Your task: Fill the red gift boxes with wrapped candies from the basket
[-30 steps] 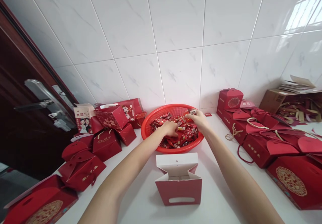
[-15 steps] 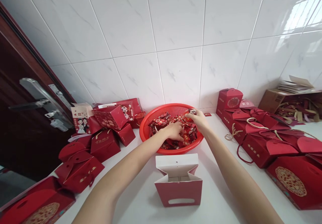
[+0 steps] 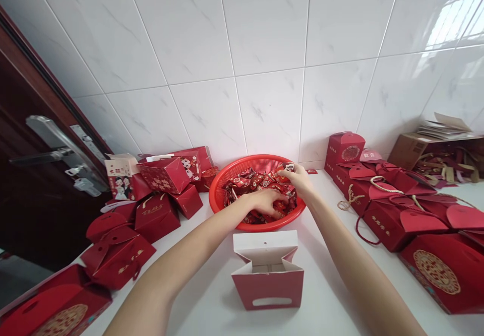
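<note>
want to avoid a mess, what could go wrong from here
The left hand, in among the wrapped sweets, might push some over the rim of the basket. The open box stands close by, so the left arm could knock it. Further left, a tilted box perched on other boxes might slide.

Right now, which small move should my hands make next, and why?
Perhaps close your left hand on one of the wrapped sweets: it rests among them in the red basket, with no clear grip visible, while your right hand pinches one.
</note>
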Available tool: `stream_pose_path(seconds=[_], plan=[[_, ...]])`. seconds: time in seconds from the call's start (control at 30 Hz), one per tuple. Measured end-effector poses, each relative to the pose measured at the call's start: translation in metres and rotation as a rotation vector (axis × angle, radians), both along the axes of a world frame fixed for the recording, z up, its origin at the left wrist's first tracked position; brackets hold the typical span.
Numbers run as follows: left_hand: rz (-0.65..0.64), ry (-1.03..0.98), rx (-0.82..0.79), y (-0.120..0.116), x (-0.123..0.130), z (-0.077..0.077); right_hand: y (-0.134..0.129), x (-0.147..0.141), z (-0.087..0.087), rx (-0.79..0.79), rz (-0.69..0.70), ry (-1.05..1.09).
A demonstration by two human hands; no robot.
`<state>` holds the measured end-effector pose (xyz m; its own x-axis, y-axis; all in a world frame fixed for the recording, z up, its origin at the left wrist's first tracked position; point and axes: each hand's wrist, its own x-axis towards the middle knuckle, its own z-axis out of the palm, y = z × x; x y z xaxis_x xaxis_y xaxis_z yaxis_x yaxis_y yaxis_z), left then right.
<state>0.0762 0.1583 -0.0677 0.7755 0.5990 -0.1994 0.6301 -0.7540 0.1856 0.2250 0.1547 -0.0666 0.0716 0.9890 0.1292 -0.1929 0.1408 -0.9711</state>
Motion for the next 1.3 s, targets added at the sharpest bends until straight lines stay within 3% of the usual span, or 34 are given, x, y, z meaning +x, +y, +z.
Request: stream_pose_path(seconds=[0.17,0.37,0.7,0.8,0.9,1.07,1.13,1.3], plan=[[0.048,0.159,0.053,0.003,-0.001,-0.001,0.000,0.000,0.001,-0.002,0.013,0.017],[0.140,0.188,0.116,0.002,-0.003,0.004,-0.004,0.000,0.005,-0.030,0.017,0.011],[0.265,0.113,0.149,0.008,-0.008,0.006,-0.002,-0.001,0.004,-0.006,0.021,0.022],[0.298,0.085,0.246,0.009,-0.012,0.006,-0.002,0.000,0.004,-0.001,0.023,0.019],[0.212,0.016,0.292,0.009,-0.013,0.005,-0.002,0.000,0.004,-0.010,0.024,0.016],[-0.102,0.032,0.003,0.005,-0.004,-0.005,-0.003,0.000,0.004,-0.022,0.007,0.010],[-0.099,0.103,-0.001,0.004,0.000,-0.007,-0.003,0.000,0.005,-0.021,0.006,0.001],[0.049,0.129,0.031,0.005,-0.003,-0.006,-0.005,0.000,0.006,-0.025,0.017,0.015]])
